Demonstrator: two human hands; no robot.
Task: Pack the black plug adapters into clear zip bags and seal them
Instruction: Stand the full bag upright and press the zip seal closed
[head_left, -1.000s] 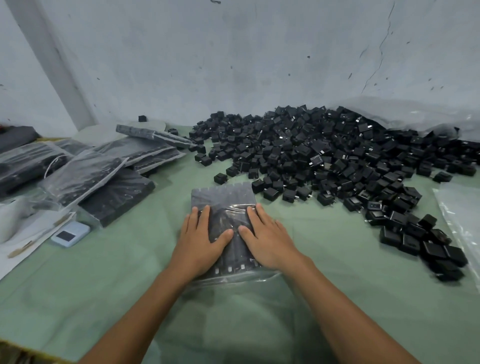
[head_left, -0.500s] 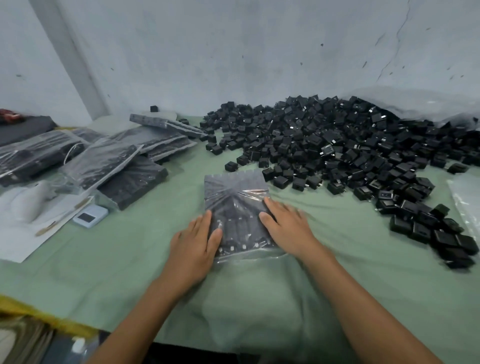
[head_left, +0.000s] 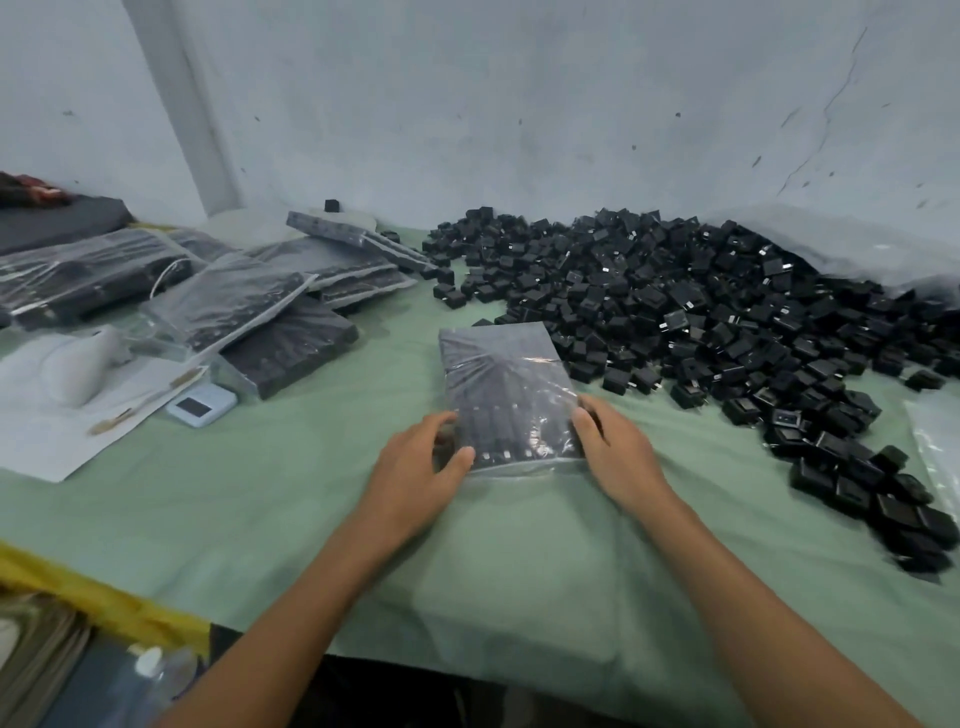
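Note:
A clear zip bag (head_left: 506, 395) filled with rows of black plug adapters lies flat on the green cloth in the middle. My left hand (head_left: 415, 473) grips its near left corner, thumb on top. My right hand (head_left: 618, 452) holds the bag's near right edge. A large heap of loose black plug adapters (head_left: 701, 317) spreads across the right and back of the table.
Several packed bags (head_left: 249, 301) are stacked at the left, beside white paper (head_left: 47, 431) and a small light-blue device (head_left: 200, 406). An empty clear bag (head_left: 935, 447) lies at the right edge. The green cloth (head_left: 311, 493) covers the table; a wall stands behind.
Both hands slid from flat on top of the bag to its near side edges. The view has tilted down and pulled back.

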